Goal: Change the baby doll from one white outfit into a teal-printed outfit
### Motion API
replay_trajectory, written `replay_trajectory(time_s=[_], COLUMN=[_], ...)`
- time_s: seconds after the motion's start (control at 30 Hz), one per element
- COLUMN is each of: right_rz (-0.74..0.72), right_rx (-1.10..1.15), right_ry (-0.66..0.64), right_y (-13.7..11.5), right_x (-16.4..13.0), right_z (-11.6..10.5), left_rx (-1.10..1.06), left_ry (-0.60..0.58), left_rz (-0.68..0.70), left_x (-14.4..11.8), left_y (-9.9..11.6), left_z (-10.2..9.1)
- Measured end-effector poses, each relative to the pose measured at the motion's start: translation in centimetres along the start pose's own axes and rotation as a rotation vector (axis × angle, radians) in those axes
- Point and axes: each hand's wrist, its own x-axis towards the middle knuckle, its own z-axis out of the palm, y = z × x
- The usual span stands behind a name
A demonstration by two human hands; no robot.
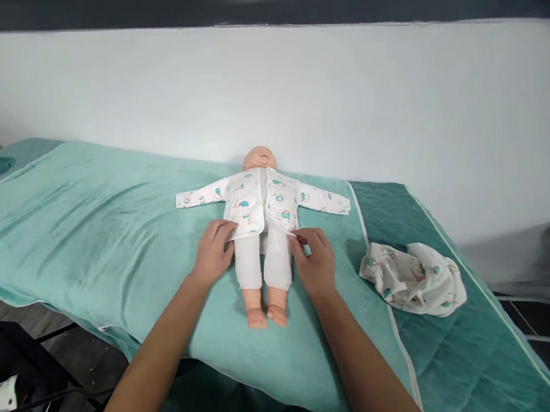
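A baby doll lies on its back with its arms spread wide. It wears a white printed baby jacket, unfastened down the front with a narrow gap between the two panels. White fabric covers its legs to above the ankles, and the feet are bare. At the jacket's lower left corner, my left hand has its fingers closed on the hem. My right hand pinches the hem at the lower right, beside the doll's hip. The tips of both thumbs are partly hidden.
A crumpled printed garment rests to the right on the dark green quilted cover. A light green sheet spreads over the bed, which stands against a white wall. A black chair is at the lower left.
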Motion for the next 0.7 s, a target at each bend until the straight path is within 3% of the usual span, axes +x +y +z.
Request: replay_trajectory(time_s=[0.07,0.17,0.23,0.3,0.4,0.5,0.63,0.7], right_rz=[0.192,0.512,0.655,0.728,0.74,0.694,0.527,0.487], right_rx=[0.174,0.621,0.85,0.941,0.901,0.691,0.302,0.221], right_ry=[0.091,0.268,0.328,0.339,0.323,0.274,0.114,0.026], right_y=[0.3,1.1,1.7,2.0,2.0,1.8,1.7,1.5], right_x=[0.3,0.9,1.2,1.4,1.4,1.0,0.5,0.4], right_z=[0.2,-0.1,-0.5,-0.9,-0.9,-0.6,-0.5,-0.6], left_rx=[-0.044,-0.341,-0.605,-0.8,-0.915,-0.901,-0.78,-0.725], left_ry=[0.022,0.153,0.261,0.329,0.36,0.351,0.184,0.092], left_rz=[-0.079,-0.349,-0.57,-0.742,-0.84,-0.783,-0.628,-0.616], left_x=[0.1,0.5,0.9,1.2,1.5,1.4,1.1,1.1], left_y=[-0.1,-0.4,-0.7,-0.9,-1.0,-0.9,-0.7,-0.8], left_z=[0.3,0.4,0.1,-0.4,-1.0,-0.9,-0.3,-0.1])
